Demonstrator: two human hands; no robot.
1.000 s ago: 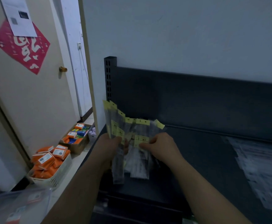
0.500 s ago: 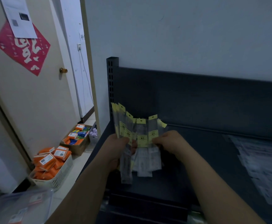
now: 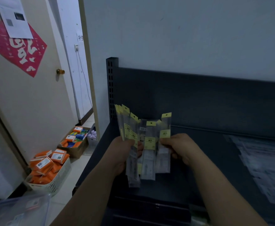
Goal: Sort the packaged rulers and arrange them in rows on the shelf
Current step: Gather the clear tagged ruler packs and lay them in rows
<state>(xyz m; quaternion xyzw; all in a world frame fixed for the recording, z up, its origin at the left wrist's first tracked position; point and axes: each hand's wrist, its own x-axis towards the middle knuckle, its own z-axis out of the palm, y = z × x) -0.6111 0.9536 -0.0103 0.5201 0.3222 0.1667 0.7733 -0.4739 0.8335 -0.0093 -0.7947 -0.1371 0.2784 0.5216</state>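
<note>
Left hand point(image 3: 120, 154) grips fanned packaged rulers point(image 3: 128, 126), right hand point(image 3: 182, 149) pinches one packet point(image 3: 165, 126) — now drawn rightward

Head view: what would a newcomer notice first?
The fan of packaged rulers with yellow tags, centre frame, gripped by the left hand and pinched by the right hand over the dark shelf. Next, the orange boxes in a white basket on the floor at lower left, and the red paper on the door.
</note>
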